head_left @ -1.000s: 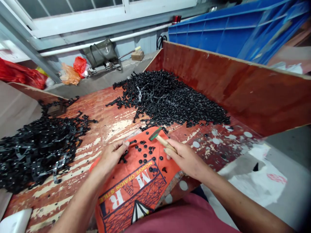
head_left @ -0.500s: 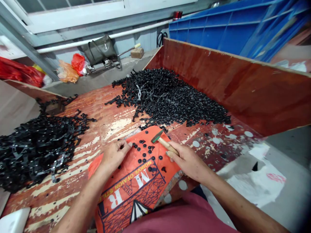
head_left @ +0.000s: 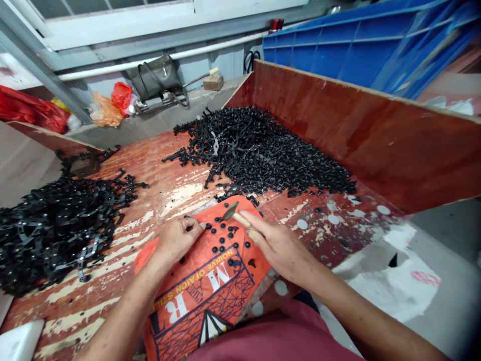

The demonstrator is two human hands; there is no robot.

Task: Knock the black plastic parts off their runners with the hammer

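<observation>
In my right hand (head_left: 283, 245) is a small hammer (head_left: 230, 210) with a pale wooden handle and a dark green head, held just above the orange printed cloth (head_left: 210, 301). My left hand (head_left: 178, 238) rests at the cloth's left part, thumb and forefinger pinched together. Their tips are beside a small round black piece (head_left: 208, 226); whether they grip anything is hidden. Several more black button-like pieces (head_left: 222, 240) lie scattered over the cloth between my hands.
A large heap of black parts (head_left: 255, 150) lies at the back of the worn red-brown board (head_left: 150, 150). Jointed black strips (head_left: 56, 235) pile up on the left. A wooden side wall (head_left: 361, 130) and a blue crate (head_left: 330, 50) bound the right.
The hammer and my right hand have moved left, bringing the hammer head nearer my left fingertips. My left hand has stayed nearly in place.
</observation>
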